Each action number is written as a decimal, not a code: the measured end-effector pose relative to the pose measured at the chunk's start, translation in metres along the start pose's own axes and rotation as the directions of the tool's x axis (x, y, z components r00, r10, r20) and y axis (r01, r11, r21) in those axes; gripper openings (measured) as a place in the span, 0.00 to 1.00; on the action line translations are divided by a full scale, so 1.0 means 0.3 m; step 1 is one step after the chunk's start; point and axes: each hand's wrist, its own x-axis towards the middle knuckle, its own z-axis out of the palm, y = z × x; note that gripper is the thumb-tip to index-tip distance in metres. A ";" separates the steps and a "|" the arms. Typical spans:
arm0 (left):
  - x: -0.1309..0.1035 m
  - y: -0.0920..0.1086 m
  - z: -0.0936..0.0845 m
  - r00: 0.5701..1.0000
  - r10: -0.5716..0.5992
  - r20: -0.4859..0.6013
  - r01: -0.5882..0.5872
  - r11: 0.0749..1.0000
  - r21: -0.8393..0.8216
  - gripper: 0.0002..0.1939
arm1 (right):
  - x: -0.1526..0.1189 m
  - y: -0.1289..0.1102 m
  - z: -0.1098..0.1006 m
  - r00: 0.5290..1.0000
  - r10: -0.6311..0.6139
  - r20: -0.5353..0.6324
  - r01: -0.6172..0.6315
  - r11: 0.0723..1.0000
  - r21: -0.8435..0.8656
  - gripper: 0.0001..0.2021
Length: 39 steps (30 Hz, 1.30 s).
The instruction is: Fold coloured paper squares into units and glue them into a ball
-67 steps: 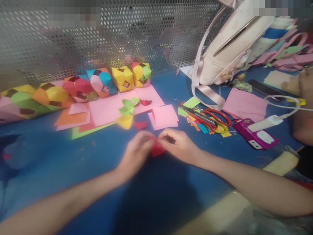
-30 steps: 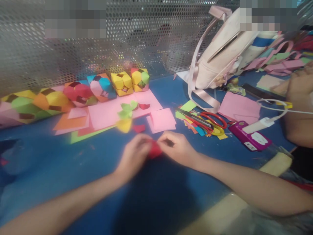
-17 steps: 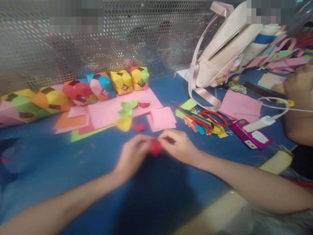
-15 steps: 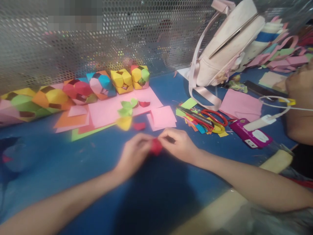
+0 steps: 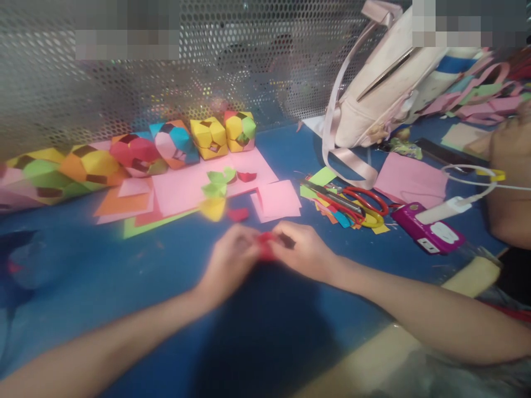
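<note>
A small piece of red paper (image 5: 266,247) is pinched between my two hands over the blue table (image 5: 166,309); motion blurs its shape. My left hand (image 5: 232,251) has its fingers closed on the paper's left side. From the right, the thumb and fingers of my right hand (image 5: 305,249) grip it too. Just beyond my hands lie a folded red paper piece (image 5: 238,214), a yellow one (image 5: 213,208), green ones (image 5: 215,189) and another red one (image 5: 246,177). A stack of pink paper squares (image 5: 279,199) sits behind my right hand.
Folded multicoloured paper balls (image 5: 174,143) line the perforated metal panel (image 5: 249,66). Red-handled scissors (image 5: 365,200) lie on paper scraps, with a purple power bank (image 5: 429,229) beside them. A pale backpack (image 5: 373,88) leans behind. Another person's arm (image 5: 510,182) rests at the right.
Both hands stay together in nearly the same place. The red paper has shifted slightly between the fingers, and my right fingers now cover more of its right side.
</note>
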 end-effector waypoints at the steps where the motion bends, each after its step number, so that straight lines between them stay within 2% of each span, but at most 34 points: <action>1: 0.001 -0.001 0.001 1.000 -0.004 0.014 0.004 1.000 -0.009 0.03 | -0.001 0.003 0.003 1.000 -0.016 -0.018 0.016 1.000 -0.010 0.07; 7: 0.005 0.003 0.008 0.997 -0.037 0.067 0.035 0.999 0.028 0.04 | -0.004 0.010 0.006 0.995 -0.075 -0.068 0.072 0.997 -0.041 0.07; 11: 0.007 0.002 0.007 0.998 -0.034 0.049 0.028 0.994 0.109 0.04 | -0.003 0.005 0.004 0.993 -0.098 -0.066 0.097 0.995 -0.018 0.06; 16: 0.004 0.013 0.004 0.997 -0.057 0.050 0.052 0.993 0.104 0.06 | -0.003 0.008 0.006 0.992 -0.104 -0.075 0.105 0.994 0.013 0.06; 22: 0.002 0.040 -0.001 0.997 -0.056 0.056 0.047 0.987 0.152 0.12 | 0.002 0.010 0.004 0.994 -0.046 -0.097 0.050 0.998 0.045 0.07; 27: 0.003 0.028 -0.003 0.998 -0.024 0.051 0.015 0.983 0.182 0.12 | 0.005 0.005 0.003 0.998 0.002 -0.062 0.005 0.995 0.100 0.05; 32: 0.009 0.027 -0.002 0.996 -0.075 0.053 0.066 0.985 0.157 0.12 | 0.007 0.009 0.001 0.997 -0.011 -0.073 0.019 0.994 0.107 0.07; 39: 0.010 0.052 -0.004 0.987 -0.146 0.073 0.141 0.988 0.065 0.16 | 0.017 0.002 0.010 0.989 0.123 -0.083 -0.107 0.979 0.174 0.06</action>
